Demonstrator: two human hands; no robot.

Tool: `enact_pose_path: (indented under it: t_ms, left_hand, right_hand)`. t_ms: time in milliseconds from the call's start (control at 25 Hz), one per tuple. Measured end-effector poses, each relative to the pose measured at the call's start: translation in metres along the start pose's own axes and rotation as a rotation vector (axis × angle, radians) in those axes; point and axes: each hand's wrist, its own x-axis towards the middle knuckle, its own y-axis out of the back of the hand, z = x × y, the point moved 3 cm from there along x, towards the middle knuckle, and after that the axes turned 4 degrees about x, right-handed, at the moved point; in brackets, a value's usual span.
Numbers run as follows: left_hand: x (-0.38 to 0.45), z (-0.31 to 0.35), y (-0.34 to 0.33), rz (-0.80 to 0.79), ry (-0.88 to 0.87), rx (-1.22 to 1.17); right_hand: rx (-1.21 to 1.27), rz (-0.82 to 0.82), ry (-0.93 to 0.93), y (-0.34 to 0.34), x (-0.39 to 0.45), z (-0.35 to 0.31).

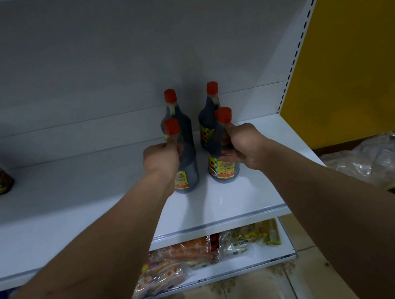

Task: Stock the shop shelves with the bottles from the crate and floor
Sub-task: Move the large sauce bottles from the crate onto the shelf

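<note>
Head view: my left hand [162,156] and right hand [244,148] each grip a front bottle's neck [186,172] [223,168], setting them before two back bottles [176,117] [209,116] near the shelf [233,201] right edge, rowing neatly.

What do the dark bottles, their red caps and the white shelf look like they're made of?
Front bottles: probably clear plastic or glass, and the view leaves it open; dark liquid shows through and the surface has a faint sheen.
Red caps: likely matte plastic, with even colour and no glint.
Shelf: looks like white painted sheet metal, smooth and semi-gloss, with soft reflections, a thin folded front edge, and a slotted upright beside it.
</note>
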Motion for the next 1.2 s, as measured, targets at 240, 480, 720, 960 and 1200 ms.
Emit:
enact_pose_path:
  t_ms: [240,480,720,960,1200]
  left_hand:
    - [-0.004,-0.002,-0.005,0.081,0.016,-0.009]
    - [-0.006,-0.003,0.003,0.015,-0.076,0.097]
    - [-0.007,-0.025,0.038,0.006,-0.192,0.222]
    - [-0.025,-0.096,0.130,0.176,-0.496,0.726]
    - [-0.061,-0.191,0.207,0.114,-0.498,0.966]
  right_hand:
    - [0.016,0.040,-0.016,0.001,-0.007,-0.003]
    - [-0.101,0.101,-0.007,0.004,-0.019,-0.009]
    - [-0.335,0.470,0.236,-0.003,-0.041,0.020]
    - [-0.611,0.372,0.326,-0.055,-0.093,0.105]
    - [-0.957,-0.211,0.295,-0.143,-0.132,0.199]
